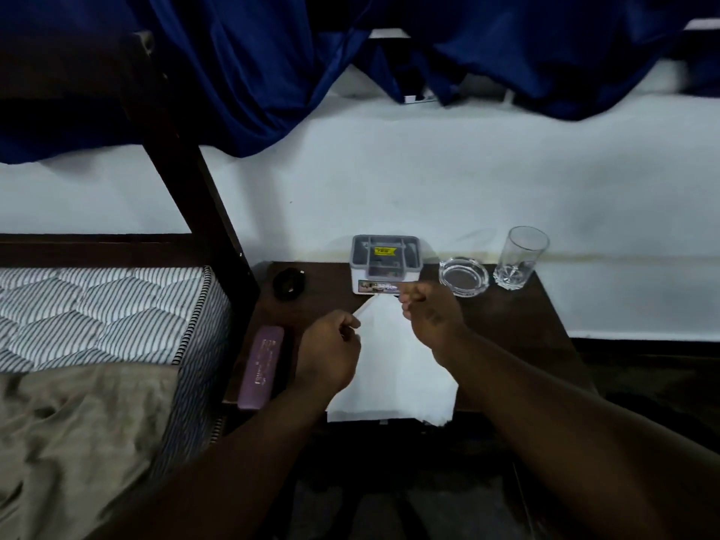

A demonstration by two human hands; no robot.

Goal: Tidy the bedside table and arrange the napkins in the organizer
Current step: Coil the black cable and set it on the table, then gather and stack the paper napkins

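A white napkin [397,368] lies spread on the dark bedside table [522,329], its near edge hanging over the table's front. My left hand [329,350] pinches the napkin's far left corner. My right hand [430,309] pinches its far right corner, just in front of the organizer. The grey and white organizer [385,263] with several compartments and a yellow label stands at the back of the table against the wall.
A glass ashtray [463,275] and a clear drinking glass [520,257] stand right of the organizer. A small black round object [288,283] and a purple case [260,366] lie at the table's left. A bed with a striped mattress [101,309] adjoins on the left.
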